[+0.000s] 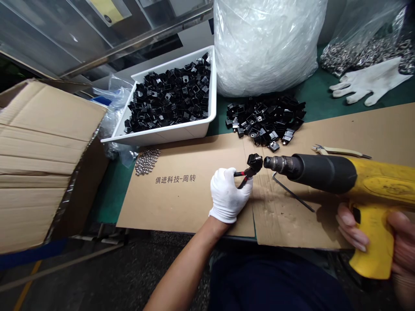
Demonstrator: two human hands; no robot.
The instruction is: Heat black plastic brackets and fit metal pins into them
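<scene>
From my remote view I saw first a large open cardboard box [48, 151] at the left, and a big clear plastic bag [266, 47] of white material at the back of the green tabletop [311, 90]. Beside this bag stood a white plastic tray [171, 134] full of small black square plastic parts [168, 103], and a loose pile of the same black parts [266, 121] lay on a flat brown cardboard sheet [181, 203]. In the far corner I saw a clear bag of small silver metal pieces [366, 54] and one white cotton glove [369, 82].

The yellow pistol-grip tool with black barrel [379, 190] was in the bare right hand [352, 226], wrapped closed around its handle. The white-gloved left hand [227, 196] was closed on a thin black-and-red hand tool [243, 177], and a black plastic part [255, 163] sat at its tip, just beside the metal nozzle but apart from it. The hands were apart. Near them lay slim pliers [337, 151] and a black L-shaped hex key [292, 192].

I judged the step in hand was presenting this part to the nozzle, and the next move called for a steady aim.
</scene>
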